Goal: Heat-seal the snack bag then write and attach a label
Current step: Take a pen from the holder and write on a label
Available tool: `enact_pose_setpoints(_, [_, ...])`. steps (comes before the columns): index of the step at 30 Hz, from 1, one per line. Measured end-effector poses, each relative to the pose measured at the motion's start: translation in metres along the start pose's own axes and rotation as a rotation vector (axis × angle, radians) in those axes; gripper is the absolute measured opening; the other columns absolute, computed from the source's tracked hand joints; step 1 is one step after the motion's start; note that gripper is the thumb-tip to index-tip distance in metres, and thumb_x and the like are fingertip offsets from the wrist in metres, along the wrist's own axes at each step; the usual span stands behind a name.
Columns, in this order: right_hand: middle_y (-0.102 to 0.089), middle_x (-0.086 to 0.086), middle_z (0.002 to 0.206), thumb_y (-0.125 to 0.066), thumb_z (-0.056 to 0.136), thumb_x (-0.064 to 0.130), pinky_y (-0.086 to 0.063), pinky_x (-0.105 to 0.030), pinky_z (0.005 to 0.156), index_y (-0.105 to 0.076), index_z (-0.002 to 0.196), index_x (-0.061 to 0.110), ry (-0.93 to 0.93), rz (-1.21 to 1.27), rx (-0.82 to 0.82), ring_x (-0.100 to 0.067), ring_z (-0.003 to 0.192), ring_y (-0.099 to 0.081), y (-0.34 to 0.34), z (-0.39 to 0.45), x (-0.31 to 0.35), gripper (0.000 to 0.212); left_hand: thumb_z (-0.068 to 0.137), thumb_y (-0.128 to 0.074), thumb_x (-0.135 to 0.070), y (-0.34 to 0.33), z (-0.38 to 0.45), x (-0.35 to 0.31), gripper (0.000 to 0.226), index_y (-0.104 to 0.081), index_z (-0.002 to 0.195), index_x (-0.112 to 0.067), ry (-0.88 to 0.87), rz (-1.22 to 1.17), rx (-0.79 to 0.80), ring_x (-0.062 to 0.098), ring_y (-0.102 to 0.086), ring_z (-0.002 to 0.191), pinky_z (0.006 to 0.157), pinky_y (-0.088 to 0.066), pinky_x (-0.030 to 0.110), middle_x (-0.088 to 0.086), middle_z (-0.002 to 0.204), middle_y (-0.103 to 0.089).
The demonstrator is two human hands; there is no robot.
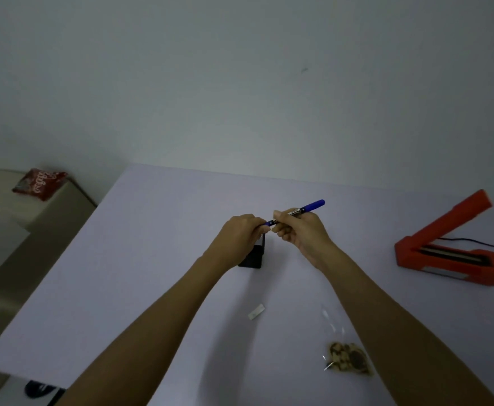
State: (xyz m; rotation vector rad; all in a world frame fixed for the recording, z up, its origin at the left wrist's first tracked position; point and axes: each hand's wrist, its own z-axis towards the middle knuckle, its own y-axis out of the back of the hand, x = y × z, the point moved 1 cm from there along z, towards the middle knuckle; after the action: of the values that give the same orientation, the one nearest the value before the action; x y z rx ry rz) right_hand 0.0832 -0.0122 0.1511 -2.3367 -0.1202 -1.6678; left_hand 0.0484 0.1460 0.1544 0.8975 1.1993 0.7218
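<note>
Both hands hold a blue marker (311,207) above the middle of the pale table (152,244). My right hand (298,230) grips its barrel, with the blue end sticking up to the right. My left hand (241,232) pinches the marker's near end, where the cap sits. A small white label (256,311) lies on the table below the hands. The clear snack bag (347,354) with brown snacks lies at the lower right, partly under my right forearm. The orange heat sealer (445,247) stands at the right with its arm raised.
A black box-like object (253,256) sits under my left hand, partly hidden. A red snack packet (39,183) lies on a beige surface beyond the table's left edge. The sealer's black cord (486,243) runs off to the right. A wall rises behind the table.
</note>
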Motion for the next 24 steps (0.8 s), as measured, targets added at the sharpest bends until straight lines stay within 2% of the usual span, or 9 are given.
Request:
enact_pose_setpoints(4, [-0.064, -0.012, 0.067, -0.065, 0.088, 0.014, -0.049, -0.023, 0.060, -0.064, 0.076, 0.005, 0.009, 0.036, -0.054, -0.014, 0.057, -0.058, 0.003, -0.001, -0.003, 0.015, 0.099, -0.047, -0.024, 0.006, 0.005, -0.003, 0.029, -0.068, 0.094, -0.005, -0.021, -0.055, 0.065, 0.016, -0.048, 0.063, 0.057, -0.032, 0.020, 0.008, 0.076, -0.061])
enact_pose_setpoints(7, [-0.064, -0.010, 0.065, -0.066, 0.088, 0.014, -0.048, -0.023, 0.060, -0.064, 0.074, 0.007, 0.005, 0.017, -0.051, -0.012, 0.056, -0.058, 0.004, -0.003, -0.009, 0.016, 0.097, -0.049, -0.022, 0.003, 0.001, -0.001, 0.026, -0.070, 0.088, -0.009, 0.024, -0.219, 0.092, 0.010, -0.051, 0.060, 0.055, -0.036, 0.010, -0.003, 0.070, -0.059])
enact_pose_setpoints(12, [-0.062, -0.010, 0.063, -0.066, 0.088, 0.012, -0.048, -0.021, 0.058, -0.064, 0.076, 0.006, -0.004, 0.016, -0.045, -0.012, 0.055, -0.060, 0.008, -0.007, -0.017, 0.013, 0.098, -0.049, -0.026, -0.003, -0.008, 0.005, 0.027, -0.069, 0.083, -0.016, 0.102, -0.401, 0.198, -0.001, -0.055, 0.056, 0.059, -0.041, 0.006, -0.008, 0.065, -0.061])
enact_pose_setpoints(15, [-0.062, -0.007, 0.060, -0.065, 0.088, 0.010, -0.048, -0.019, 0.054, -0.064, 0.075, 0.006, -0.012, -0.013, -0.030, -0.011, 0.053, -0.059, 0.003, -0.006, -0.018, 0.014, 0.098, -0.048, -0.028, -0.001, -0.006, 0.008, 0.028, -0.069, 0.082, -0.018, 0.132, -0.499, 0.276, -0.001, -0.056, 0.056, 0.060, -0.043, 0.007, -0.008, 0.065, -0.062])
enact_pose_setpoints(18, [-0.058, 0.001, 0.048, -0.060, 0.089, 0.004, -0.038, -0.013, 0.042, -0.058, 0.071, 0.007, -0.026, 0.181, -0.192, -0.005, 0.042, -0.050, 0.027, 0.000, -0.011, 0.018, 0.098, -0.049, -0.025, 0.007, -0.017, 0.032, 0.029, -0.066, 0.079, -0.013, 0.217, -0.662, 0.386, 0.004, -0.052, 0.056, 0.060, -0.044, 0.014, -0.006, 0.061, -0.057])
enact_pose_setpoints(21, [-0.057, 0.001, 0.049, -0.061, 0.089, 0.006, -0.038, -0.013, 0.042, -0.058, 0.070, 0.008, 0.017, 0.213, -0.294, -0.005, 0.045, -0.050, 0.069, -0.001, 0.007, 0.019, 0.098, -0.051, -0.024, 0.016, -0.041, 0.082, 0.029, -0.070, 0.082, -0.009, 0.367, -0.689, 0.343, 0.006, -0.051, 0.057, 0.063, -0.046, 0.020, -0.002, 0.063, -0.058])
enact_pose_setpoints(24, [-0.059, -0.001, 0.053, -0.063, 0.089, 0.008, -0.042, -0.015, 0.045, -0.058, 0.069, 0.009, 0.019, 0.154, -0.232, -0.007, 0.048, -0.053, 0.069, 0.000, 0.006, 0.021, 0.097, -0.053, -0.022, 0.007, -0.047, 0.102, 0.023, -0.074, 0.092, -0.012, 0.401, -0.603, 0.277, 0.008, -0.059, 0.064, 0.067, -0.051, 0.020, 0.000, 0.072, -0.067])
